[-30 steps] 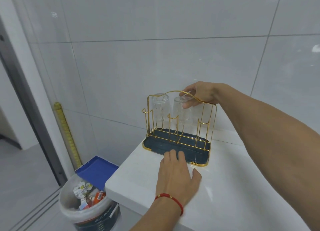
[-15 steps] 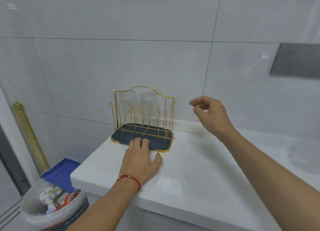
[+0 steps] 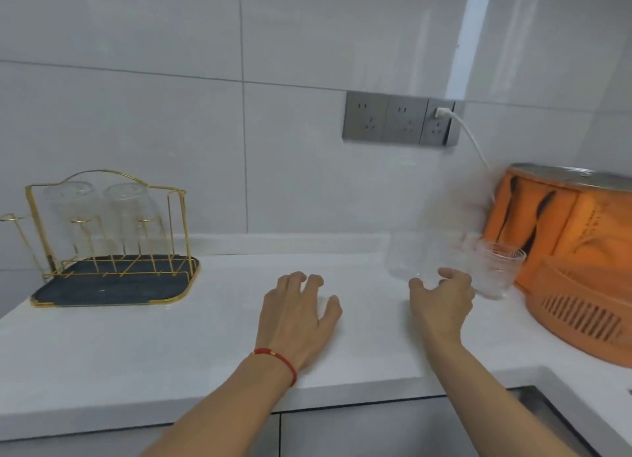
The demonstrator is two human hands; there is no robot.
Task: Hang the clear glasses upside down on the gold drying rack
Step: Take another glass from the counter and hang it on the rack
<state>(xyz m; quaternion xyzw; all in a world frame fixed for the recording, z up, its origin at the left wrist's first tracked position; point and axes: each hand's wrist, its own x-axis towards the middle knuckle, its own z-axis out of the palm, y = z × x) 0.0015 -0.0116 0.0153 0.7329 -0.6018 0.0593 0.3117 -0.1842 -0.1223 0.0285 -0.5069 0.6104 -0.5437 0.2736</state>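
Left hand [image 3: 297, 314]: lying palm down on the white surface [image 3: 171, 347], fingers spread flat and holding nothing; a red string bracelet [image 3: 277, 358] is circling the wrist.
Right hand [image 3: 443, 301]: reaching toward the blurred glass [image 3: 415, 260], thumb and fingers [image 3: 453, 274] curving wide around its base; whether they are touching it, I cannot tell.
Blurred glass: standing upright on the surface, just beyond the right fingertips, its outline smeared.
Ribbed glass [image 3: 496, 268]: standing upright just to the right of the right hand, near the orange appliance [image 3: 578, 272].
Gold drying rack [image 3: 109, 237]: sitting at the far left of the surface on its dark tray [image 3: 116, 290], well apart from both hands.
Hung glasses: a left one [image 3: 70, 213] and a right one [image 3: 126, 213] are hanging upside down side by side on the rack's pegs.
Wall: grey sockets [image 3: 398, 119] are holding a white plug [image 3: 443, 112], its cable running down toward the appliance.
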